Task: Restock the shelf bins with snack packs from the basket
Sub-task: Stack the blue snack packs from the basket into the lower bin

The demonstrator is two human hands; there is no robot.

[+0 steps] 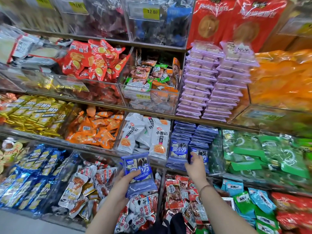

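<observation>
My left hand (125, 181) grips a stack of blue snack packs (138, 173) from below, held upright in front of the shelves at centre bottom. My right hand (195, 166) reaches up to the clear bin of matching blue packs (194, 137), its fingers on a blue pack (201, 156) at the bin's front. The bin holds two rows of stacked blue packs. No basket is in view.
White packs (145, 134) fill the bin left of the blue one, green packs (263, 152) the bin to its right. Purple packs (212, 81) are stacked above. Red and brown packs (179, 195) lie in the bin below my right wrist.
</observation>
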